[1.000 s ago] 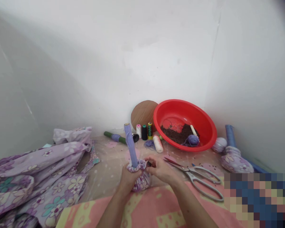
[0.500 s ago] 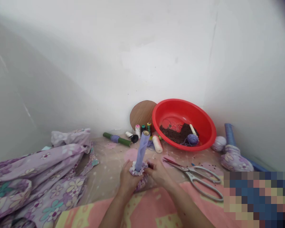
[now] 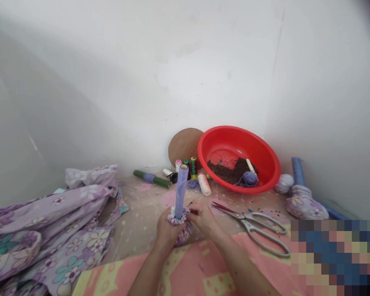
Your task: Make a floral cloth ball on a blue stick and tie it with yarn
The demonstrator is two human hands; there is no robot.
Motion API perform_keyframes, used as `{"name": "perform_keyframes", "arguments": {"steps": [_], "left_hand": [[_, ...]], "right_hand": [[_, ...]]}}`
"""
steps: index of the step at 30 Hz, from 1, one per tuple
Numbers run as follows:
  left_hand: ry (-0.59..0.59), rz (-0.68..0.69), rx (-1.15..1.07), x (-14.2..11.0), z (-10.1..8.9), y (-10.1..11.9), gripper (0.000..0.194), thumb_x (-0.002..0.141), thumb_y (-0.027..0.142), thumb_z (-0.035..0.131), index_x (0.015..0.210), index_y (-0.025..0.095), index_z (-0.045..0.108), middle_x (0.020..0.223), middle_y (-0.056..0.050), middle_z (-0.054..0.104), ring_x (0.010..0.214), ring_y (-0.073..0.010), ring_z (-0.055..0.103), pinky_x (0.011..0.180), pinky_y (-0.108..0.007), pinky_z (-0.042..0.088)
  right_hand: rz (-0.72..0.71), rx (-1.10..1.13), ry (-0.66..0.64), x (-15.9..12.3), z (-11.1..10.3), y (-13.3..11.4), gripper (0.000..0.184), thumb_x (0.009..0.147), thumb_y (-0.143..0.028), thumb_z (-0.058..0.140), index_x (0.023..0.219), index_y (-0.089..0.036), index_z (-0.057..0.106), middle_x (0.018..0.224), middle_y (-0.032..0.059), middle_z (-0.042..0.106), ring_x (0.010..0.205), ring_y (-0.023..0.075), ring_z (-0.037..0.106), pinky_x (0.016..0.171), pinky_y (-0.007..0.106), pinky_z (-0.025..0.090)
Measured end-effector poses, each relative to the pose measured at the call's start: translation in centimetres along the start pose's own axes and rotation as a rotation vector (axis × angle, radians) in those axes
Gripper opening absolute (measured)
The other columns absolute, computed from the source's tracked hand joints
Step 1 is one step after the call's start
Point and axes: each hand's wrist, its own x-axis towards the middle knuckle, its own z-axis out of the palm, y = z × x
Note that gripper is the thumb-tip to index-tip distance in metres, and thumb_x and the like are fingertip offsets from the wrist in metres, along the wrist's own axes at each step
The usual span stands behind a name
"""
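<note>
A lilac-wrapped tube [image 3: 181, 191] stands nearly upright in the middle. Around its base sits a gathered floral cloth bundle [image 3: 185, 235] with a ruffled collar. My left hand [image 3: 168, 228] is closed round the left side of the bundle. On the right, the thumb and fingers of my right hand [image 3: 202, 218] pinch the edge of the ruffle; any thread there is too small to make out. Large scissors [image 3: 253, 228] lie slightly open to the right of my right hand. Behind the tube are several thread spools [image 3: 193, 167] and a white-and-pink spool [image 3: 204, 184].
A red basin [image 3: 239, 158] holding dark soil and a purple yarn ball [image 3: 250, 178] leans at the back. Cardboard [image 3: 183, 146] leans beside it. A green tube [image 3: 152, 179] and floral cloth [image 3: 64, 230] lie left. A similar wrapped tube with a cloth bundle [image 3: 306, 204] rests at right.
The tube's top has swung left, so it stands more upright. My right hand stays at the ruffle, with its fingers slightly shifted. My left hand keeps its hold.
</note>
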Motion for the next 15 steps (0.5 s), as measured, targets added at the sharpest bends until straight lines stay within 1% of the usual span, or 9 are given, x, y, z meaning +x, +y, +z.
{"name": "perform_keyframes", "arguments": {"steps": [3, 7, 11, 15], "left_hand": [[-0.009, -0.006, -0.086, 0.1, 0.1, 0.1, 0.015, 0.05, 0.011, 0.056, 0.065, 0.015, 0.055, 0.058, 0.001, 0.057, 0.056, -0.0128, 0.051, 0.052, -0.02, 0.04], [-0.047, -0.001, -0.208, 0.2, 0.1, 0.3, 0.02, 0.048, 0.012, 0.062, 0.068, 0.016, 0.058, 0.062, -0.001, 0.061, 0.058, -0.0143, 0.054, 0.054, -0.021, 0.042], [-0.045, -0.068, -0.321, 0.1, 0.2, 0.7, 0.024, 0.044, 0.013, 0.067, 0.066, 0.016, 0.059, 0.062, -0.003, 0.063, 0.058, -0.0157, 0.056, 0.055, -0.022, 0.044], [-0.017, -0.142, -0.439, -0.1, 0.1, 1.7, 0.031, 0.041, 0.011, 0.068, 0.07, 0.014, 0.058, 0.065, -0.003, 0.063, 0.06, -0.0157, 0.057, 0.056, -0.023, 0.044]], "right_hand": [[0.069, 0.094, -0.038, 0.0, 0.1, 0.3, 0.015, 0.062, -0.01, 0.053, 0.058, -0.017, 0.066, 0.054, -0.0015, 0.054, 0.055, 0.0117, 0.049, 0.053, 0.02, 0.037], [0.128, 0.147, -0.048, 0.1, 0.3, 0.9, 0.017, 0.061, -0.012, 0.05, 0.056, -0.016, 0.066, 0.052, -0.0025, 0.055, 0.052, 0.0116, 0.048, 0.05, 0.02, 0.036], [0.155, 0.178, -0.053, 0.1, 0.7, 1.0, 0.018, 0.061, -0.015, 0.049, 0.051, -0.016, 0.064, 0.048, -0.0036, 0.053, 0.048, 0.011, 0.045, 0.048, 0.02, 0.034], [0.153, 0.226, -0.052, 0.1, 1.0, 0.6, 0.018, 0.062, -0.016, 0.05, 0.05, -0.016, 0.064, 0.047, -0.004, 0.053, 0.049, 0.0112, 0.046, 0.049, 0.02, 0.033]]}}
